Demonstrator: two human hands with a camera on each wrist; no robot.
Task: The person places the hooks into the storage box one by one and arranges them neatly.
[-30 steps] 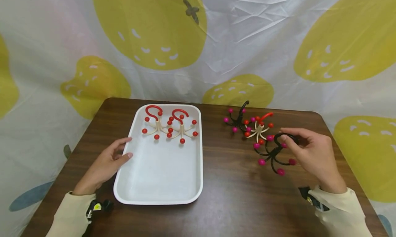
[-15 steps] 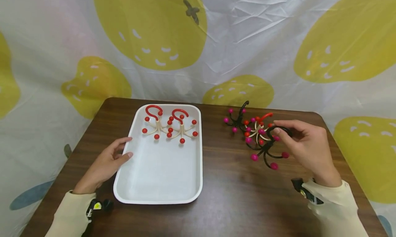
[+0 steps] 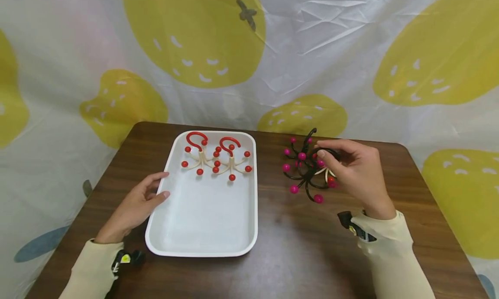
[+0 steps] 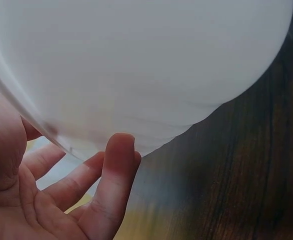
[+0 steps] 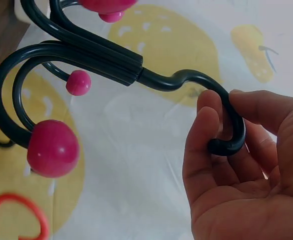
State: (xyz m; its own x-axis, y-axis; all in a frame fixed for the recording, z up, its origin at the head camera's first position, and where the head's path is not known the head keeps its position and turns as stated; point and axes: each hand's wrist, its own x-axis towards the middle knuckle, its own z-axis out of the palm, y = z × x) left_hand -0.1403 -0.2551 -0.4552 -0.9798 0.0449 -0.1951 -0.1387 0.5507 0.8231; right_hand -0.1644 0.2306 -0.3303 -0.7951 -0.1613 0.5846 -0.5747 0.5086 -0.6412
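Observation:
My right hand (image 3: 352, 169) pinches the curved hook of a black multi-arm hanger (image 3: 308, 174) with pink ball tips. In the right wrist view the thumb and fingers close round that hook, and the ball-tipped arms (image 5: 19, 85) spread away to the left. The hanger overlaps a second black hanger (image 3: 310, 135) and a cream-and-red hanger (image 3: 329, 173) behind it, the latter largely hidden by my hand. My left hand (image 3: 134, 203) grips the left rim of a white tray (image 3: 202, 221), thumb over the edge, other fingers along its outer side (image 4: 126, 90).
Two cream hangers with red hooks and red balls, the left one (image 3: 201, 156) and the right one (image 3: 231, 161), stand side by side at the tray's far end. Under everything is a brown wooden table (image 3: 296, 255). A fruit-patterned cloth (image 3: 304, 65) hangs close behind its back edge.
My right hand has carried the black hanger left and away from me, across the cream-and-red one, toward the other black one. The left hand stays on the tray rim.

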